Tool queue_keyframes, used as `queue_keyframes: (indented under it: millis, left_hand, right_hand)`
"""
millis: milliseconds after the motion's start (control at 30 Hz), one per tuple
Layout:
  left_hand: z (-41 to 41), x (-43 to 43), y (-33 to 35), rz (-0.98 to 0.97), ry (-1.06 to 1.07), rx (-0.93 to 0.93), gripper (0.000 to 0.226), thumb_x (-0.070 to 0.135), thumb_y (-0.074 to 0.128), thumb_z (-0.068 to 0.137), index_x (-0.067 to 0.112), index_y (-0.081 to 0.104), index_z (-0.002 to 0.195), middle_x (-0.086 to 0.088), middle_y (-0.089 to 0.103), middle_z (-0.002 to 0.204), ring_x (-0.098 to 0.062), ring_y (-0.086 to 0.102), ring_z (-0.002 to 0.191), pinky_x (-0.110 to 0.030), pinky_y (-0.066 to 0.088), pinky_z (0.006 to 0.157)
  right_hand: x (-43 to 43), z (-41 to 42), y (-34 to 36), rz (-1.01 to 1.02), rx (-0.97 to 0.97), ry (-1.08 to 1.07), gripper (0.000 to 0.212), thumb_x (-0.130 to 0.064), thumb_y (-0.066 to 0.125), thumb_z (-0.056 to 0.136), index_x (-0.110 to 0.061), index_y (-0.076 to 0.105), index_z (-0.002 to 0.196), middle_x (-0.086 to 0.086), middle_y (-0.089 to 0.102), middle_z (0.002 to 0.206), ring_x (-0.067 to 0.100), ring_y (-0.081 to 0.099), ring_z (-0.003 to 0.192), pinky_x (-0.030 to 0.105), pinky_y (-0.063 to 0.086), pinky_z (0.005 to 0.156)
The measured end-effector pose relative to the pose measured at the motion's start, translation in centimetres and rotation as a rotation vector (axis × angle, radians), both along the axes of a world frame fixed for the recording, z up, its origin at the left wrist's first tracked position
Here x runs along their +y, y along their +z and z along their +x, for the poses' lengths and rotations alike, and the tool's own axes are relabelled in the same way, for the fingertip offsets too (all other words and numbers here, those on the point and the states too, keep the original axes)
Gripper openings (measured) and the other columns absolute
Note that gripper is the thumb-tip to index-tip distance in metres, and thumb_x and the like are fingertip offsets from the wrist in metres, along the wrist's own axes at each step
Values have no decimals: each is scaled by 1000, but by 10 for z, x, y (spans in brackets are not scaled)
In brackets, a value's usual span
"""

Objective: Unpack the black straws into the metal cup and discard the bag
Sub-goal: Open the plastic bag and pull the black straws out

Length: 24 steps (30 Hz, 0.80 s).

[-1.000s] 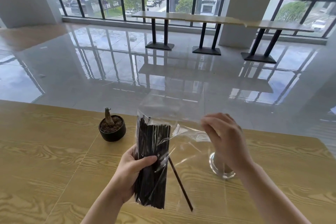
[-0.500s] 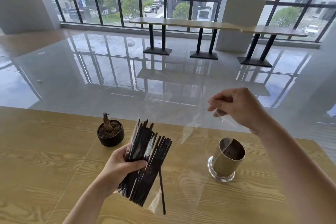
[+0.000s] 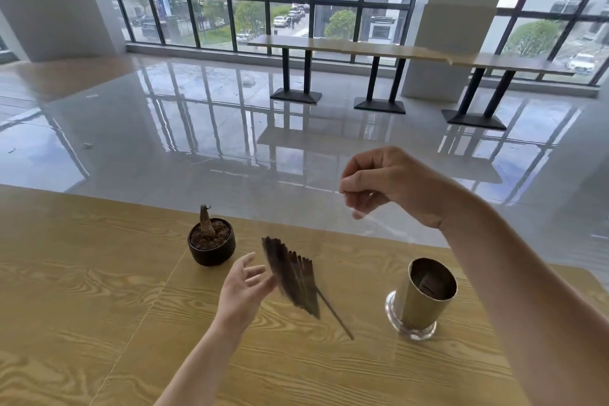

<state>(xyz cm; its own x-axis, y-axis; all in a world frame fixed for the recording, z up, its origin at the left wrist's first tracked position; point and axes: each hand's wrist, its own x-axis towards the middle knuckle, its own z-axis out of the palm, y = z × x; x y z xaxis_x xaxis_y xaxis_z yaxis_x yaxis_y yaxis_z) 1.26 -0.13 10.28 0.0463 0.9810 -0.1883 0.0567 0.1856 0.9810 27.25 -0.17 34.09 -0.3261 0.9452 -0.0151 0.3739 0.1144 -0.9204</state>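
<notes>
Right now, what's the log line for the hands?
left hand: open beside blurred black straws | right hand: pinches clear bag | metal cup: upright

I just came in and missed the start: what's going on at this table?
The raised right hand pinches the clear bag, barely visible. The left hand is open beside the blurred bundle of black straws, which looks out of the bag. The metal cup stands to the right, with no straws sticking out.

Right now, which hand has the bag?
The right hand, raised and pinching the clear bag; the left hand is open beside the straws.
</notes>
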Motion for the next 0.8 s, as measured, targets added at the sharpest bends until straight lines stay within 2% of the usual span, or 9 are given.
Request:
queue_keyframes:
  millis: [100,167,300,400,467,533,600,667,800]
  left_hand:
    - [10,-9,-4,-10,-13,-3,93,37,87,70,28,38,148,2,62,129,-17,58,123,-29,52,88]
    - [18,-20,2,62,64,32,76,29,85,77,36,43,140,4,62,124,-17,59,121,-34,52,91]
    - [33,-35,43,515,198,214,58,24,78,83,40,51,132,15,60,117,-11,60,113,-37,55,91]
    - [43,-32,94,836,62,349,72,38,70,83,38,38,149,21,43,146,-9,41,138,-26,40,109]
    - [50,-24,122,948,-106,493,76,42,67,86,37,30,153,20,34,156,-5,24,149,-31,27,118]
    - [55,-15,137,1003,-216,619,71,44,66,88,37,34,151,14,47,149,-5,36,142,-41,34,114]
    - [55,-8,140,1067,-210,694,64,43,70,86,32,46,144,8,65,126,-12,59,114,-42,44,98]
    - [51,-3,135,1201,-119,750,49,35,76,85,24,62,130,5,70,109,-17,66,94,-42,46,86]
    - [46,-3,121,1421,83,894,23,31,75,89,21,70,110,-6,68,115,-25,63,101,-40,43,83]
  right_hand:
    - [8,-12,12,-1,-43,42,11,-4,65,94,-4,71,84,13,72,76,22,68,65,32,62,68]
    - [11,-16,17,3,-95,61,8,-6,68,92,-1,72,87,13,73,76,23,69,66,34,62,71]
    - [13,-12,18,12,-246,90,8,-9,75,88,-1,75,87,11,71,69,20,67,59,34,61,68]
    - [11,-4,18,11,-340,106,5,-12,77,87,-7,77,86,6,72,66,18,68,59,36,62,69]
    - [10,-3,20,18,-382,130,5,-15,77,87,-10,78,86,5,73,66,18,68,59,29,59,64]
    - [9,-1,22,23,-415,143,6,-16,77,88,-11,78,86,5,73,65,18,67,59,23,55,61]
    - [8,2,22,19,-446,130,7,-17,76,89,-12,78,85,5,72,65,19,66,59,23,54,60]
    - [6,7,22,18,-471,104,8,-18,75,89,-12,78,84,4,72,65,19,65,59,24,55,61]
    - [4,15,20,21,-435,60,8,-17,75,90,-13,78,84,3,72,65,15,65,58,22,55,61]
